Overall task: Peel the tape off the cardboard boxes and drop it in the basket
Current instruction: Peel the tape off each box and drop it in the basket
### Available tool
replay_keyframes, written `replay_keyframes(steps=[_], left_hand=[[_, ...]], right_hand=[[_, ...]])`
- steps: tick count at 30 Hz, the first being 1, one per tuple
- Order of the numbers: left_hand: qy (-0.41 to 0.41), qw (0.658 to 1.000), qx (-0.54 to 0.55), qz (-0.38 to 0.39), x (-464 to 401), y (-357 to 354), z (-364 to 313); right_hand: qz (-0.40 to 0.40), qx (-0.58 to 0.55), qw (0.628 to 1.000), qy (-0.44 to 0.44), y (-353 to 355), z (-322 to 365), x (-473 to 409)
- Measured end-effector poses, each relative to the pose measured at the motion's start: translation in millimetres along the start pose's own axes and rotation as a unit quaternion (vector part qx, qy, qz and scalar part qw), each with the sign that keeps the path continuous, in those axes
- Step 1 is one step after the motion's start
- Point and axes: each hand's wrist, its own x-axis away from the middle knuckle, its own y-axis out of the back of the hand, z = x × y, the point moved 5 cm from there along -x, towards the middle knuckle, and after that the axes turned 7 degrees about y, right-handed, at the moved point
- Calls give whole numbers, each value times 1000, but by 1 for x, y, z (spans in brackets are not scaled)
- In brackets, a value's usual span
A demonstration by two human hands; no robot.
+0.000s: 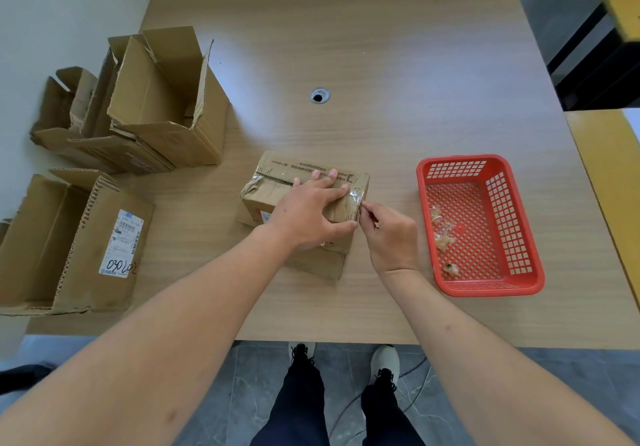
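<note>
Peeling stage. The left hand [311,212] lies flat on the small sealed cardboard box [304,203] at the table's [381,47] centre, fingers straight and slightly spread, thumb against the near right corner. The right hand [389,234] pinches at the clear tape [356,193] on the box's right edge with thumb and forefinger; whether an end is lifted cannot be told. The red basket [530,272], just right, holds a few tape scraps [441,227]. Next, likely, a steady pull rightward while the box is pinned. Opened boxes [162,99] stand far left.
</note>
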Motion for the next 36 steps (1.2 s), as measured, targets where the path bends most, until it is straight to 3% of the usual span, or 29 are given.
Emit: replay_keyframes(steps=[3,9,17,28,36], left_hand=[[-8,1000,-12,10,-3,1,2],[-10,999,-15,30,-5,7,3],[3,1000,-23,19,-2,8,0],[10,1000,-20,16,-3,11,-2],[23,999,-30,32,0,13,-2]], right_hand=[[1,-41,999,-3,-2,-5,1],[-10,-137,986,-93,-9,-14,0],[-7,-22,1000,14,-4,1,-2],[4,-26,1000,-1,-2,4,-4],[60,-26,998,13,7,5,-13]])
